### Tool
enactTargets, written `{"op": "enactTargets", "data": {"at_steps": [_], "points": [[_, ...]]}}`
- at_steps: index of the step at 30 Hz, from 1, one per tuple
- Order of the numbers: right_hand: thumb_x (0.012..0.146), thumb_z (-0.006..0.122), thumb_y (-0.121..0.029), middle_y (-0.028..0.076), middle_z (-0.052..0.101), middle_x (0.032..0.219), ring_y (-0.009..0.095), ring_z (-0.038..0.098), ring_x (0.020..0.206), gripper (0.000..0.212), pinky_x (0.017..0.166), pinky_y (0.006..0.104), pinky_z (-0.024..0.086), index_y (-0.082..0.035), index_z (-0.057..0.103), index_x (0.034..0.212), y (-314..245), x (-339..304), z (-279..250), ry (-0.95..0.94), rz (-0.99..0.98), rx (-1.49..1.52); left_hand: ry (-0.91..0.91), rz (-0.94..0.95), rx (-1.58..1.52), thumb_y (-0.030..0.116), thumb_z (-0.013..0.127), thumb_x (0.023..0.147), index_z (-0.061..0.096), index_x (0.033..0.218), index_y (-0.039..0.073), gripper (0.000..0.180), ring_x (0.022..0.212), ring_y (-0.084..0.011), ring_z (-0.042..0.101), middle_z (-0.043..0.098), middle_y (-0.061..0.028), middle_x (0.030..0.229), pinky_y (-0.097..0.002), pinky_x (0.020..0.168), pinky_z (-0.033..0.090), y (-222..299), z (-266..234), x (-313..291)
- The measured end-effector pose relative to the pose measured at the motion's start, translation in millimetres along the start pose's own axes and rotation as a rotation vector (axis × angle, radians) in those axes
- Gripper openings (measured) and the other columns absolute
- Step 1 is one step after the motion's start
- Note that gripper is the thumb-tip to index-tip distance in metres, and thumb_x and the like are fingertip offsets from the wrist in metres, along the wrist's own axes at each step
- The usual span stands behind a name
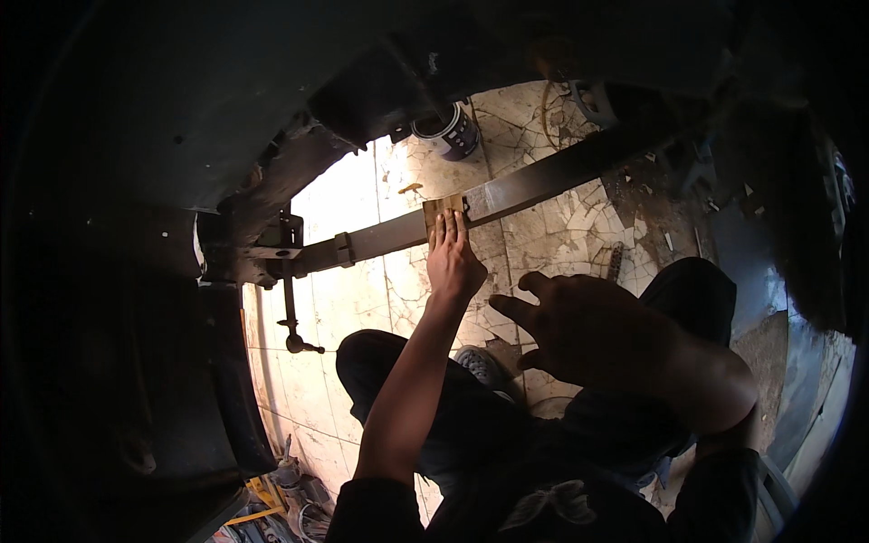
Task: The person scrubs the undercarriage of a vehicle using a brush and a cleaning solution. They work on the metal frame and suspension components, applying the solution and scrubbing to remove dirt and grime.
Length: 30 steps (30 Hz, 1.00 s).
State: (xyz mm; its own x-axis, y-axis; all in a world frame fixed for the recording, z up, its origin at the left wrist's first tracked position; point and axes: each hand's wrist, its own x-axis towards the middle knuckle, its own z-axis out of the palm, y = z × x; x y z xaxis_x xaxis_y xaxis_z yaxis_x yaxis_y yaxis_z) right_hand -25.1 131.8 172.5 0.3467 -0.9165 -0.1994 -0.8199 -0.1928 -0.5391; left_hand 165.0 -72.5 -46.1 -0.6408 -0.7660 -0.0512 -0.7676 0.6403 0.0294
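Observation:
A long dark metal bar point(534, 179) crosses in front of me, slanting up to the right. My left hand point(453, 261) reaches onto it and holds a brown piece of what looks like sandpaper point(437, 210) against it. Its fingers lie close together over the piece, and the thumb is hidden. To the right of the sandpaper, a stretch of the bar looks paler. My right hand point(593, 330) is in the air over my right knee, in shadow, with its fingers apart and nothing visible in them.
Dark bodywork surrounds the top and left. Beyond the bar stands a paint can point(447, 134). A rod with a ball end point(295, 342) hangs at the bar's left end. Tools and clutter point(288, 493) lie at lower left. The tiled floor point(358, 312) is cracked, with loose fragments at right.

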Motion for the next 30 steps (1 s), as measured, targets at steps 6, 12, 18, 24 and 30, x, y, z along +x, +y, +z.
{"op": "enactTargets", "data": {"at_steps": [6,12,18,24,30], "points": [[0.093,0.073,-0.034,0.022,0.062,0.126,0.033,0.071,0.102,0.068,0.088,0.0416,0.058,-0.007,0.049,0.150,5.5,-3.5,-7.4,0.087,0.022,-0.021,0.027,-0.055,-0.041,0.013,0.065,0.077,0.026,0.159,-0.006,0.093,0.157,-0.0347,0.021,0.026,-0.0240,0.167,-0.0442,0.128,0.016,3.9,-2.1,0.1],[0.091,0.076,-0.033,0.021,0.061,0.133,0.035,0.070,0.109,0.069,0.093,0.0431,0.057,-0.009,0.049,0.150,0.6,5.1,0.6,0.058,0.044,0.041,-0.199,-0.082,0.036,0.021,0.064,0.079,0.021,0.161,-0.002,0.096,0.158,-0.0324,0.019,0.020,-0.0209,0.170,-0.0415,0.129,0.015,0.3,-36.7,20.8],[0.091,0.075,-0.035,0.019,0.059,0.140,0.036,0.064,0.122,0.069,0.102,0.0450,0.054,-0.011,0.049,0.150,6.3,14.5,-1.0,-0.077,0.119,0.114,-0.113,0.219,0.112,0.023,0.066,0.088,0.026,0.159,-0.003,0.086,0.157,-0.0369,0.020,0.022,-0.0251,0.167,-0.0466,0.127,0.024,-35.3,-57.1,3.9],[0.090,0.077,-0.037,0.021,0.061,0.137,0.037,0.061,0.126,0.072,0.107,0.0450,0.050,-0.011,0.047,0.151,44.5,45.1,11.9,-0.076,0.327,0.054,-0.273,-0.048,-0.150,0.034,0.063,0.098,0.031,0.159,0.003,0.076,0.156,-0.0402,0.022,0.027,-0.0248,0.166,-0.0517,0.125,0.026,-40.6,-88.0,-4.8],[0.087,0.080,-0.034,0.025,0.061,0.126,0.039,0.062,0.120,0.082,0.101,0.0448,0.052,0.001,0.041,0.150,53.6,101.8,49.4,0.030,0.190,0.037,-0.286,-0.027,-0.110,0.021,0.064,0.091,0.034,0.160,0.012,0.076,0.154,-0.0391,0.027,0.030,-0.0263,0.164,-0.0529,0.124,0.027,-58.5,-87.3,-16.0]]}}
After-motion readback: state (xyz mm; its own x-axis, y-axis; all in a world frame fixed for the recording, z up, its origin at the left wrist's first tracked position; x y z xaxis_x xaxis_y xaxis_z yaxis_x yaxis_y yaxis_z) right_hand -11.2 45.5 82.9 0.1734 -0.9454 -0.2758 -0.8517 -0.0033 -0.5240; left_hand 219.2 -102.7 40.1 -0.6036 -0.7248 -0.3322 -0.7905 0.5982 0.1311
